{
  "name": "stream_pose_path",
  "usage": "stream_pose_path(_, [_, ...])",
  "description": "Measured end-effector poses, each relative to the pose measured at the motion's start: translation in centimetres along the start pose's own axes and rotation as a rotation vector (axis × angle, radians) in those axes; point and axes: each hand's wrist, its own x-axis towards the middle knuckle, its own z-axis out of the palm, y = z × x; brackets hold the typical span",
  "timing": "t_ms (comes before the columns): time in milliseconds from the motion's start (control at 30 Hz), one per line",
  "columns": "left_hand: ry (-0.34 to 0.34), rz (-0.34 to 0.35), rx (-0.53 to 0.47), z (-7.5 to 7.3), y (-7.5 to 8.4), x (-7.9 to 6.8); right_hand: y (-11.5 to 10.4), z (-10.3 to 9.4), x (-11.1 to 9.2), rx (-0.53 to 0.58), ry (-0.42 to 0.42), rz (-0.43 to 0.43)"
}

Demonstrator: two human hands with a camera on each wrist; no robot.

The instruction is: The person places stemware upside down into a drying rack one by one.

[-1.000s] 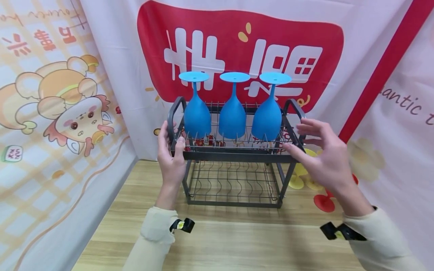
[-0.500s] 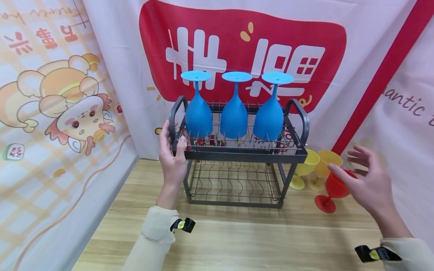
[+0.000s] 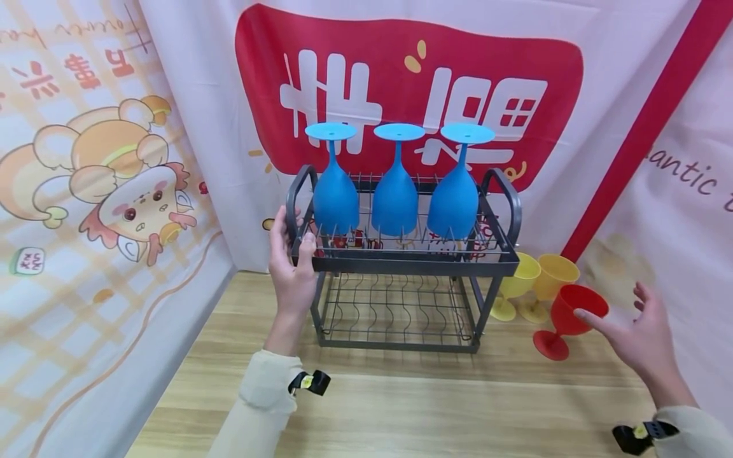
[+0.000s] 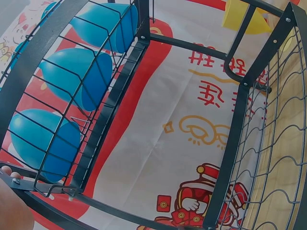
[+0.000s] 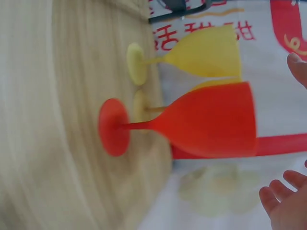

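My left hand (image 3: pixel 292 277) grips the left front corner of a dark two-tier dish rack (image 3: pixel 412 264), thumb at the front and fingers beside the handle. Three blue goblets stand upside down on the top tier: left goblet (image 3: pixel 336 200), middle goblet (image 3: pixel 395 200), right goblet (image 3: pixel 453 200). At the right, my right hand (image 3: pixel 641 334) is held open beside an upright red goblet (image 3: pixel 567 315). In the right wrist view, the thumb and fingers are apart and the red goblet (image 5: pixel 211 120) stands between them and the table, without visible contact.
Two upright goblets, one yellow (image 3: pixel 518 280) and one darker yellow (image 3: pixel 555 273), stand behind the red one, near the rack's right side. The rack's lower wire tier (image 3: pixel 395 312) sits close to the wooden table (image 3: pixel 401 407). Printed cloth (image 3: pixel 217 127) hangs around the table.
My right hand has left the rack's right side and moved right and down to beside the red goblet. My left hand has stayed on the rack.
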Motion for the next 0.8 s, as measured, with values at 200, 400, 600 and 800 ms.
stream_pose_path(200, [0.001, -0.003, 0.001, -0.1, 0.1, 0.0, 2.3, 0.8, 0.9, 0.056, -0.053, 0.084])
stream_pose_path(400, [-0.001, -0.005, 0.011, -0.2, 0.2, 0.0, 3.9, 2.6, 1.3, 0.120, -0.067, 0.174])
stream_pose_path(600, [-0.010, -0.002, 0.009, -0.3, 0.1, 0.0, 5.2, 4.2, 1.4, 0.180, -0.068, 0.216])
stream_pose_path(800, [-0.005, -0.007, -0.001, -0.2, 0.1, -0.1, 5.7, 5.8, 1.7, 0.280, -0.059, 0.261])
